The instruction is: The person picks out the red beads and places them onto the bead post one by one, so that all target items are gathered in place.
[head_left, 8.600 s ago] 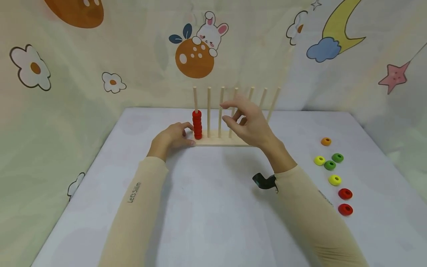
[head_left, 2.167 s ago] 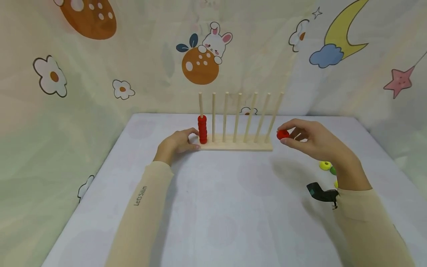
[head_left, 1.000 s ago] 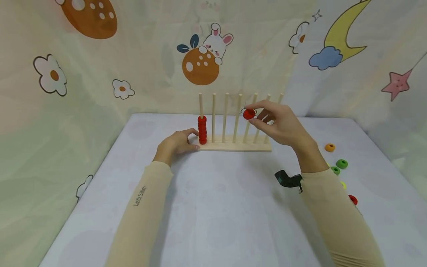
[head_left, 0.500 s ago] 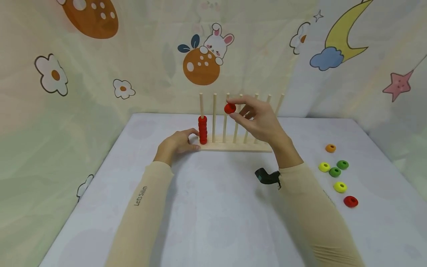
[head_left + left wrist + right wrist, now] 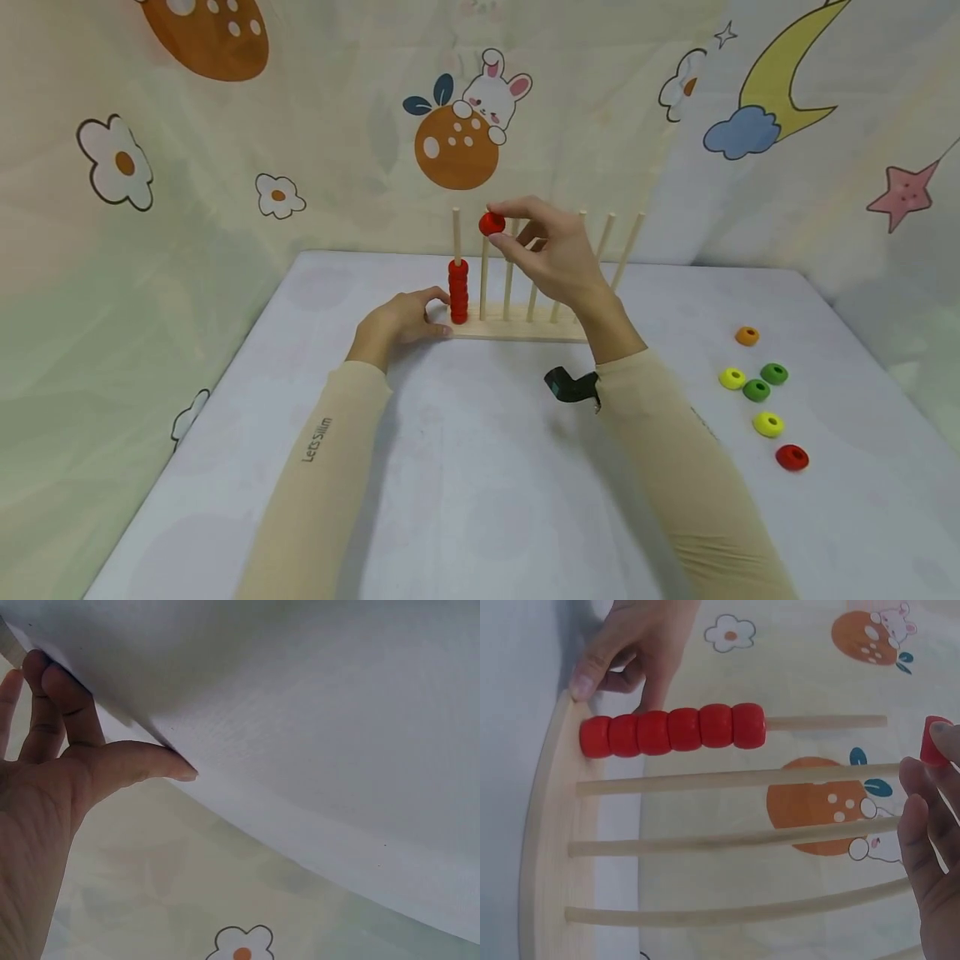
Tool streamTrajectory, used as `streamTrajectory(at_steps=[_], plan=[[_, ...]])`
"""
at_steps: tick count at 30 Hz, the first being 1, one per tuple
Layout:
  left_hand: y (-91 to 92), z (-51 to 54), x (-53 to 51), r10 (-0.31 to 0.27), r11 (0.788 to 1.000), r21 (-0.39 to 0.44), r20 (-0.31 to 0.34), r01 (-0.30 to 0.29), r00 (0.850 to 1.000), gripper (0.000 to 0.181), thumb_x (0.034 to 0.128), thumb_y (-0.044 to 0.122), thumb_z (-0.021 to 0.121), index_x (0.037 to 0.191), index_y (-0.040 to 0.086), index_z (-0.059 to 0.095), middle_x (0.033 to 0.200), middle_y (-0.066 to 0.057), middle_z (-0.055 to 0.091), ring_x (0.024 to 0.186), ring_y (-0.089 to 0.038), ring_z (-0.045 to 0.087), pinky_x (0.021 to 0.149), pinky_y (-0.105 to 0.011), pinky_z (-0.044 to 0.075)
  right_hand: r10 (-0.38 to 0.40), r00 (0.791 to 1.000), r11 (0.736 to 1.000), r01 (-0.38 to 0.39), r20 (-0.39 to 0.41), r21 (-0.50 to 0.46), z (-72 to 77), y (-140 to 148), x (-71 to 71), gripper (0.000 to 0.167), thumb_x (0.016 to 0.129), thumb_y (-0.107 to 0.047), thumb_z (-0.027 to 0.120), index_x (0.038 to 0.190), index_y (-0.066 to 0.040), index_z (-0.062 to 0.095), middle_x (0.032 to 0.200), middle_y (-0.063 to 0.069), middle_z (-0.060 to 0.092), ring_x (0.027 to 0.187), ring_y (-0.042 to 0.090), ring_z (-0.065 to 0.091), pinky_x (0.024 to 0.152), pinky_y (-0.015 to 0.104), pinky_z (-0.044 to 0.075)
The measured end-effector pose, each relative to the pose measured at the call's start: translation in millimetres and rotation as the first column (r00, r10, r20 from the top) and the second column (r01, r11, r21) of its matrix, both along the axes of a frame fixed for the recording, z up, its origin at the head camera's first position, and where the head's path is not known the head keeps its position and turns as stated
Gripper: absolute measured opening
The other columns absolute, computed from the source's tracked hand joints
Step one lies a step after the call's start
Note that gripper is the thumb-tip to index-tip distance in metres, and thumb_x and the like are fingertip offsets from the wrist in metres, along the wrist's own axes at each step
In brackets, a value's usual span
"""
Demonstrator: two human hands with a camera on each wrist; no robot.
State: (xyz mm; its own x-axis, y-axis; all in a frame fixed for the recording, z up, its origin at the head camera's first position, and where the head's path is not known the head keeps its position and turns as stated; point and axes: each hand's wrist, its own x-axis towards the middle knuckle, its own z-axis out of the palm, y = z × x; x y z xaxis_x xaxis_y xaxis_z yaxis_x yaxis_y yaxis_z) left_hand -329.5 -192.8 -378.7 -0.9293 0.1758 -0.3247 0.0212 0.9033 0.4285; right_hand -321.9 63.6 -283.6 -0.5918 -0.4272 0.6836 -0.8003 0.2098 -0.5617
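A wooden peg rack (image 5: 517, 330) with several upright pegs stands at the back of the table. Red beads (image 5: 458, 292) are stacked on its leftmost peg, the upper part of which is bare. My left hand (image 5: 401, 321) holds the left end of the base, thumb in front and fingers behind. Between thumb and index finger, my right hand (image 5: 555, 254) pinches a single red bead (image 5: 491, 224) at the top of the second peg. In the right wrist view that bead (image 5: 933, 741) is near the peg's upper end; whether the peg enters it is hidden.
On the right of the white table (image 5: 465, 483) lie an orange bead (image 5: 747, 336), two green beads (image 5: 774, 373), two yellow beads (image 5: 768, 424) and a red bead (image 5: 792, 457). A printed cloth (image 5: 337, 100) hangs behind. A black camera (image 5: 572, 385) sits at the right wrist.
My right hand picked up one of the loose red beads and carried it leftward past the other pegs to the second one. The left hand stayed at the base's end.
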Motion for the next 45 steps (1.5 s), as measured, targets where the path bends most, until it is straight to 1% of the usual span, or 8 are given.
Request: streamTrajectory(at_steps=[5, 12, 17, 24, 30, 37, 41, 45], plan=[[0.8, 1.5, 0.0, 0.019, 1.000, 0.014, 0.014, -0.019, 1.000, 0.063, 0.0914, 0.041, 0.077, 0.146, 0.037, 0.046, 0.117, -0.010, 0.066, 0.120, -0.030, 0.056, 0.105, -0.061, 0.044, -0.028, 0.999, 0.999, 0.028, 0.025, -0.017, 2.0, -13.4, -3.3, 0.034, 0.095, -0.010, 0.073, 0.129, -0.009, 0.069, 0.123, 0.006, 0.071, 0.068, 0.019, 0.067, 0.065, 0.029, 0.058], [0.9, 3.2, 2.2, 0.038, 0.999, 0.021, 0.023, -0.039, 0.999, 0.063, 0.0913, 0.042, 0.077, 0.146, 0.038, 0.046, 0.118, -0.010, 0.066, 0.120, -0.030, 0.057, 0.105, -0.063, 0.044, -0.087, 0.992, 0.996, 0.088, 0.087, -0.009, 5.3, -31.9, -6.7, 0.034, 0.098, -0.014, 0.071, 0.131, -0.010, 0.068, 0.128, 0.003, 0.070, 0.061, 0.015, 0.064, 0.055, 0.025, 0.054], [0.2, 2.1, 3.4, 0.029, 0.999, 0.028, 0.021, -0.029, 0.999, 0.063, 0.0917, 0.042, 0.077, 0.146, 0.039, 0.045, 0.117, -0.010, 0.066, 0.118, -0.029, 0.057, 0.104, -0.062, 0.044, -0.103, 0.991, 0.995, 0.104, 0.084, -0.004, 6.8, -42.6, -8.2, 0.034, 0.097, -0.012, 0.071, 0.131, -0.009, 0.069, 0.128, 0.005, 0.070, 0.056, 0.015, 0.064, 0.054, 0.025, 0.053], [0.0, 2.0, 5.0, 0.008, 0.999, 0.032, 0.001, -0.008, 1.000, 0.062, 0.0918, 0.041, 0.077, 0.146, 0.037, 0.046, 0.114, -0.009, 0.067, 0.116, -0.029, 0.059, 0.104, -0.061, 0.044, -0.132, 0.983, 0.991, 0.132, 0.130, 0.010, 6.8, -50.3, -9.8, 0.034, 0.098, -0.013, 0.070, 0.132, -0.009, 0.068, 0.131, 0.005, 0.069, 0.060, 0.029, 0.070, 0.052, 0.023, 0.052], [-2.2, 0.4, 5.0, -0.005, 1.000, 0.012, -0.015, 0.005, 1.000, 0.063, 0.0920, 0.044, 0.076, 0.147, 0.037, 0.045, 0.111, -0.008, 0.067, 0.118, -0.028, 0.057, 0.104, -0.060, 0.045, -0.163, 0.977, 0.986, 0.159, 0.137, 0.043, 9.6, -55.6, -11.2, 0.035, 0.099, -0.015, 0.070, 0.133, -0.011, 0.069, 0.136, 0.003, 0.068, 0.060, 0.027, 0.071, 0.053, 0.022, 0.053], [0.8, 1.2, 5.3, 0.001, 1.000, 0.014, -0.015, -0.001, 1.000, 0.064, 0.0913, 0.044, 0.077, 0.147, 0.037, 0.046, 0.116, -0.008, 0.066, 0.121, -0.030, 0.056, 0.105, -0.062, 0.043, -0.114, 0.989, 0.993, 0.112, 0.091, 0.024, 8.8, -53.5, -9.1, 0.040, 0.098, -0.014, 0.070, 0.138, -0.011, 0.065, 0.147, -0.001, 0.060, 0.051, 0.019, 0.064, 0.054, 0.024, 0.054], [1.0, 1.6, 5.9, 0.019, 1.000, 0.011, -0.006, -0.019, 1.000, 0.064, 0.0913, 0.044, 0.077, 0.147, 0.037, 0.046, 0.122, -0.009, 0.064, 0.125, -0.031, 0.053, 0.106, -0.064, 0.042, -0.050, 0.999, 0.998, 0.050, 0.007, 0.028, 6.8, -48.6, -4.5, 0.034, 0.097, -0.010, 0.070, 0.131, -0.008, 0.067, 0.135, 0.004, 0.067, 0.056, 0.015, 0.064, 0.058, 0.025, 0.056], [0.5, 1.1, 5.7, 0.022, 1.000, 0.004, -0.010, -0.022, 1.000, 0.063, 0.0918, 0.044, 0.076, 0.147, 0.038, 0.045, 0.121, -0.009, 0.064, 0.124, -0.031, 0.053, 0.106, -0.063, 0.043, 0.004, 0.995, 0.998, 0.001, -0.095, 0.057, 2.3, -41.0, 0.0, 0.028, 0.095, -0.005, 0.071, 0.123, -0.004, 0.069, 0.119, 0.010, 0.069, 0.063, 0.015, 0.063, 0.059, 0.028, 0.054]])
